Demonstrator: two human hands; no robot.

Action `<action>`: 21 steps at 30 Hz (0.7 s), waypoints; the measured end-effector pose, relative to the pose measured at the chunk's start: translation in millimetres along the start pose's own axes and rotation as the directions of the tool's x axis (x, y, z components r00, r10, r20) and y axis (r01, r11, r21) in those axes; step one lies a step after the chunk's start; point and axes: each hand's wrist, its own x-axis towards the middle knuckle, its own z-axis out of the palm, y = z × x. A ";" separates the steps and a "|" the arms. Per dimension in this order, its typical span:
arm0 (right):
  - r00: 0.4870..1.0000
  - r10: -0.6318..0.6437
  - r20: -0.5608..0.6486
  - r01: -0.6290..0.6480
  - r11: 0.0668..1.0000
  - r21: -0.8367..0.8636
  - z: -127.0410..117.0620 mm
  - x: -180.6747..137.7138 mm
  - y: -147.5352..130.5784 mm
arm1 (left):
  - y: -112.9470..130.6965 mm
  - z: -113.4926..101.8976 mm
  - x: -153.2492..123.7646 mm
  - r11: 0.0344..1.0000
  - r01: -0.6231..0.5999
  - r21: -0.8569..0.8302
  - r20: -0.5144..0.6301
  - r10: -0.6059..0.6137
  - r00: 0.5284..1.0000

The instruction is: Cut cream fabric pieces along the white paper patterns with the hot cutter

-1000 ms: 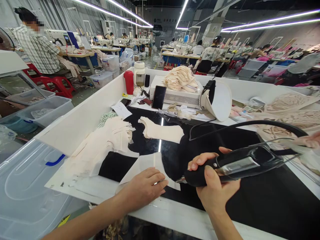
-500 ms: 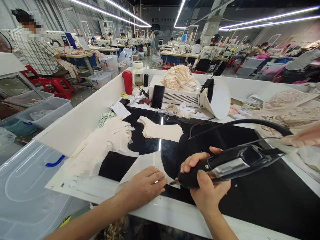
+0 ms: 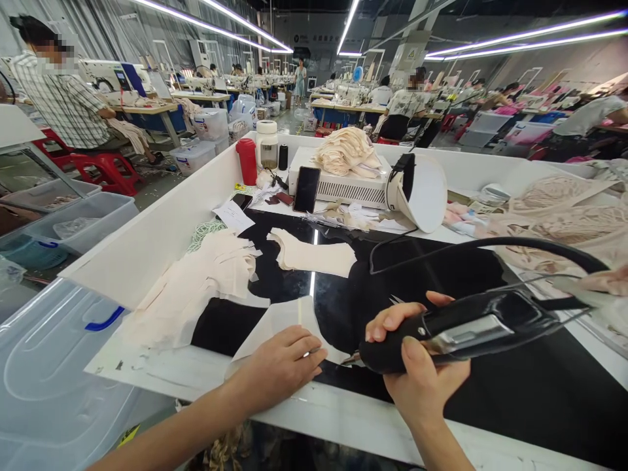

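The right hand [image 3: 417, 369] is wrapped around the black handheld tool [image 3: 456, 330], thumb on its near side and fingers curled over the far side, clamped firmly on the grip. The tool lies nearly level above the black table surface [image 3: 515, 392], its blunt end pointing left; a small tip pokes out there, just beside the left hand's fingertips, but it is too small to make out clearly. A black cable [image 3: 490, 245] arcs from the tool's right end toward the far right, where it is cut off by the frame edge.

The left hand [image 3: 279, 366] lies palm down with fingers together, pressing flat on a white paper piece [image 3: 279, 320] at the near edge of the table; the hand covers the piece's near part.

To the left lies a pile of pale fabric cuts [image 3: 206, 281], and farther off a single pale fabric piece [image 3: 314, 255]. At the far end sit a red bottle [image 3: 246, 161], a phone [image 3: 307, 189] leaning on a white box [image 3: 343, 186] topped with folded cloth, and a white lamp head [image 3: 422, 193]. At the right edge, another person's fingers [image 3: 606, 281] enter, mostly cut off. A clear plastic bin lid [image 3: 53, 386] fills the near left corner.
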 end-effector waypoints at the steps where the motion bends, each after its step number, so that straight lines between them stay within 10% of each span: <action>1: 1.000 -0.003 0.000 0.003 1.000 0.000 -0.7 -0.7 0.6 | -0.3 0.2 0.1 1.000 0.002 -0.003 0.000 -0.002 1.000; 21: 0.998 -0.022 -0.059 0.016 0.995 -0.098 -20.2 25.8 20.0 | -28.6 -28.8 -21.7 0.993 0.108 -0.054 0.075 -0.104 0.992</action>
